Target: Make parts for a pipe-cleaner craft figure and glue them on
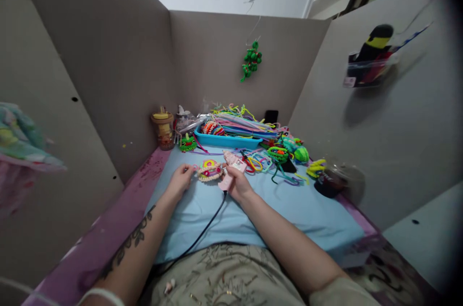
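Note:
My right hand (238,186) is wrapped round a pink glue gun (226,183), from which a black cord runs down toward my lap. Just left of it, a beige craft piece (210,173) made of fuzzy pipe cleaners, with pink and yellow parts on top, is at the gun's side. My left hand (182,179) is closed in a pinch at a small pink pipe-cleaner loop (195,167) by the left end of that piece. Whether the gun's tip touches the piece is too small to tell.
Behind my hands stands a blue tray (227,141) heaped with pipe cleaners. Finished green pieces (278,154) and loose stems lie to the right, near a dark lidded cup (328,184). A tumbler (163,131) stands back left. Grey panels enclose the table on three sides.

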`<state>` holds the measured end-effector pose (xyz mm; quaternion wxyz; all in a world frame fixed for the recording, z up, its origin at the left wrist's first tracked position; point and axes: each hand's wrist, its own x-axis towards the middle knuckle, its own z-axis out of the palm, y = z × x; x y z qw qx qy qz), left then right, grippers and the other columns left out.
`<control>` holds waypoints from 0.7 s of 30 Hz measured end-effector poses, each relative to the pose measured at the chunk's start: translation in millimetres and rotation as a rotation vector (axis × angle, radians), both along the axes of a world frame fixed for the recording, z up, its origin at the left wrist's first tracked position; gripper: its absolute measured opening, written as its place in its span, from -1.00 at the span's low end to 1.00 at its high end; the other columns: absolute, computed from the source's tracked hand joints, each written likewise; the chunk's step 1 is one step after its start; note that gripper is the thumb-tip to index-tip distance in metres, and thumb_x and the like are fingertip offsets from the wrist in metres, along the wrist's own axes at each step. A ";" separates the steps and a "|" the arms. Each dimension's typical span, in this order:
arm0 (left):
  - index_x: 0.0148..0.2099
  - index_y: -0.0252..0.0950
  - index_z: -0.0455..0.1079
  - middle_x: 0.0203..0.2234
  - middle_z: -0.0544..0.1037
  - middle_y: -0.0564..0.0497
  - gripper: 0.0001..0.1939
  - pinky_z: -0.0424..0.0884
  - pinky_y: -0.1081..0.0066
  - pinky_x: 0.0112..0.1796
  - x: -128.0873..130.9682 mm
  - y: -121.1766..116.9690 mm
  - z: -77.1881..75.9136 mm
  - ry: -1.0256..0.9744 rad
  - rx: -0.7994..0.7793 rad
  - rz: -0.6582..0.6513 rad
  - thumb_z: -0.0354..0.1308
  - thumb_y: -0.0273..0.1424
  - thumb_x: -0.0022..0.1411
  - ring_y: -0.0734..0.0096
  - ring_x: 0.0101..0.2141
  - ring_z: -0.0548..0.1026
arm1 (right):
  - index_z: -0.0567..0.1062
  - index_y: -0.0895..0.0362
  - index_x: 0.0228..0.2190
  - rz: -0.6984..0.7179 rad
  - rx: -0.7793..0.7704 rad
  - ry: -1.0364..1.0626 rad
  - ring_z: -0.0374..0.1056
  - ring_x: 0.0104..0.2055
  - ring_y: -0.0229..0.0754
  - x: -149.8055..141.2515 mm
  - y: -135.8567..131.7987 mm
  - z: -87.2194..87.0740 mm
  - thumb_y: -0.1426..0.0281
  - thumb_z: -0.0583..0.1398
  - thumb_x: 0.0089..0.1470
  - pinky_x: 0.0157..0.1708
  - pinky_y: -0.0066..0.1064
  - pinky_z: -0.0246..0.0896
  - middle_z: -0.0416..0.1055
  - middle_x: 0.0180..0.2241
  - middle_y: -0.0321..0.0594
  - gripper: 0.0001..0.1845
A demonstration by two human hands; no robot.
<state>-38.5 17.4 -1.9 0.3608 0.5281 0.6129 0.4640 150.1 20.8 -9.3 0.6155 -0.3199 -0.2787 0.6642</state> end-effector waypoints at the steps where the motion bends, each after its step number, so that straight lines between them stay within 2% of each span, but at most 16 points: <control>1: -0.39 -0.27 0.26 -0.75 0.15 0.19 -0.67 0.01 0.52 -0.67 -1.4 -3.8 1.5 0.007 0.023 0.015 0.02 -0.08 0.09 0.58 -0.73 0.11 | 0.45 0.11 -0.37 -0.039 0.017 -0.024 0.41 -0.29 -0.10 0.8 -2.1 0.8 0.37 0.28 -0.29 -0.28 -0.31 0.31 0.49 -0.37 -0.23 -0.70; 3: -0.39 -0.28 0.29 -0.69 0.26 0.14 -0.66 0.08 0.52 -0.62 -1.1 -9.6 5.5 0.051 0.099 0.033 0.02 -0.08 0.08 0.55 -0.66 0.19 | 0.45 0.10 -0.36 -0.131 0.081 -0.088 0.39 -0.27 -0.12 4.0 -6.9 2.4 0.35 0.30 -0.29 -0.28 -0.34 0.29 0.48 -0.35 -0.24 -0.68; 6: -0.39 -0.30 0.34 -0.58 0.38 0.09 -0.65 0.17 0.52 -0.54 5.4 -16.6 10.9 0.138 0.180 -0.045 0.03 -0.09 0.07 0.50 -0.56 0.28 | 0.46 0.11 -0.37 -0.176 0.198 -0.213 0.35 -0.33 -0.18 10.7 -17.4 5.2 0.30 0.32 -0.27 -0.33 -0.38 0.25 0.45 -0.38 -0.29 -0.68; 11: -0.41 -0.33 0.40 -0.55 0.46 0.04 -0.63 0.22 0.48 -0.48 18.3 -22.3 10.4 0.262 0.205 -0.145 0.00 -0.11 0.11 0.44 -0.51 0.34 | 0.49 0.09 -0.36 -0.106 0.328 -0.393 0.34 -0.27 -0.17 15.3 -29.4 8.8 0.27 0.31 -0.21 -0.22 -0.33 0.24 0.45 -0.36 -0.28 -0.72; 17: -0.35 -0.34 0.44 -0.47 0.53 -0.03 -0.61 0.26 0.44 -0.42 19.9 -14.4 -0.5 0.279 0.177 -0.139 -0.02 -0.13 0.13 0.35 -0.43 0.43 | 0.51 0.09 -0.33 0.002 0.351 -0.461 0.36 -0.21 -0.12 10.5 -30.4 9.0 0.28 0.30 -0.17 -0.12 -0.25 0.24 0.48 -0.32 -0.25 -0.73; 21: -0.37 -0.33 0.45 -0.47 0.55 -0.04 -0.64 0.27 0.43 -0.41 20.0 -10.1 -5.3 0.292 0.174 -0.125 -0.01 -0.15 0.12 0.32 -0.41 0.45 | 0.51 0.08 -0.24 0.077 0.406 -0.460 0.34 -0.08 -0.07 8.5 -32.6 13.2 0.29 0.29 -0.15 -0.02 -0.23 0.20 0.48 -0.24 -0.23 -0.66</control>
